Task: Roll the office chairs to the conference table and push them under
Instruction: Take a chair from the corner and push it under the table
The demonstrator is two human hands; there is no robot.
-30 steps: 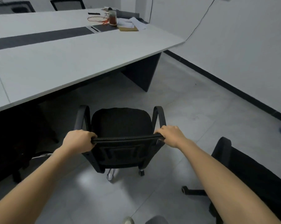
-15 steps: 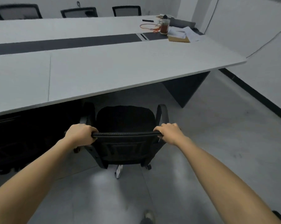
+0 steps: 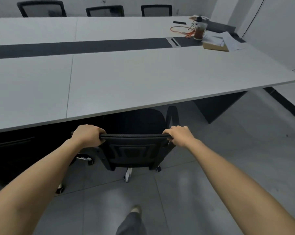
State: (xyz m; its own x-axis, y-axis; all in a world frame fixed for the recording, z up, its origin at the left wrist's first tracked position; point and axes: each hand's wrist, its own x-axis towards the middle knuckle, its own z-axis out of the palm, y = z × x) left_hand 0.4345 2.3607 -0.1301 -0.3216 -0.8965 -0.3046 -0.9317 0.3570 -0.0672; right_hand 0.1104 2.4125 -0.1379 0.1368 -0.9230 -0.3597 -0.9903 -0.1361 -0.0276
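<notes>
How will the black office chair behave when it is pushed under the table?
The office chair likely rolls easily: casters sit on smooth floor. Gripped high by the left hand and right hand, it might swivel or tilt.

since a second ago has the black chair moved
Yes: the chair rolled forward; its seat now reaches under the near edge of the conference table.
</notes>
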